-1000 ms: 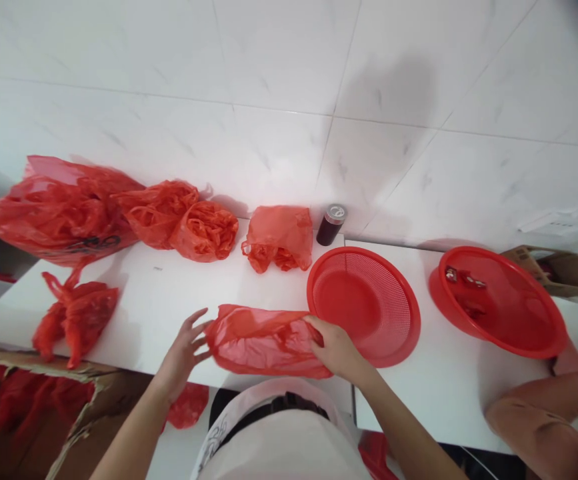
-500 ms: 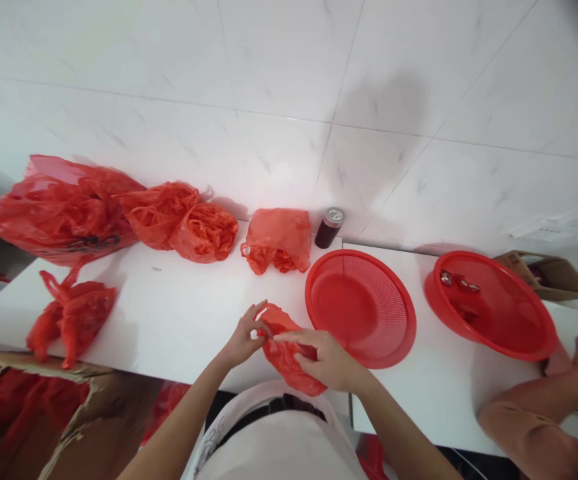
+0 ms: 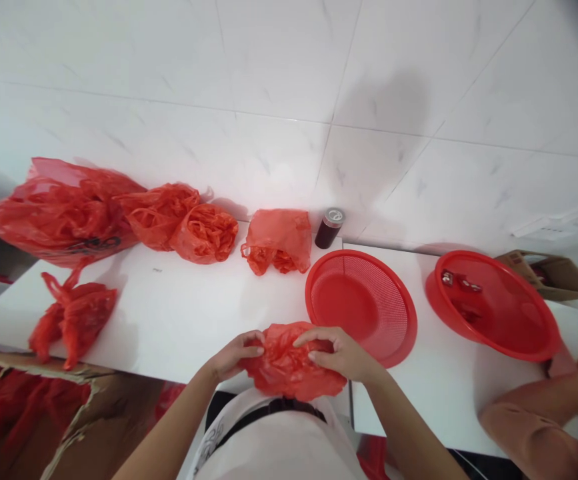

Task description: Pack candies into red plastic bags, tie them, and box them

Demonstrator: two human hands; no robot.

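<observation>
A crumpled red plastic bag [image 3: 293, 370] spreads between my two hands, close to my waist at the table's front edge. My left hand [image 3: 236, 353] pinches its left side between thumb and fingers. On the right side, my right hand [image 3: 336, 353] grips the bag with bent fingers and thumb. What lies inside the folds, if anything, cannot be made out. Just beyond my right hand stands a red mesh basket [image 3: 399, 350] with nothing in it. Farther back, a folded red plastic bag [image 3: 279, 233] lies near the wall.
A dark can [image 3: 329, 228] stands by the wall. Several stuffed red bags [image 3: 63, 213] line the left, with a tied red bag [image 3: 76, 317] in front. A red basin [image 3: 503, 307] holds small packets at right, near another person's arm [image 3: 543, 407]. A cardboard box [image 3: 113, 427] sits lower left.
The red bag has been spread wider and pulled slightly toward my body. My left hand has moved down and left; my right hand has shifted slightly right.
</observation>
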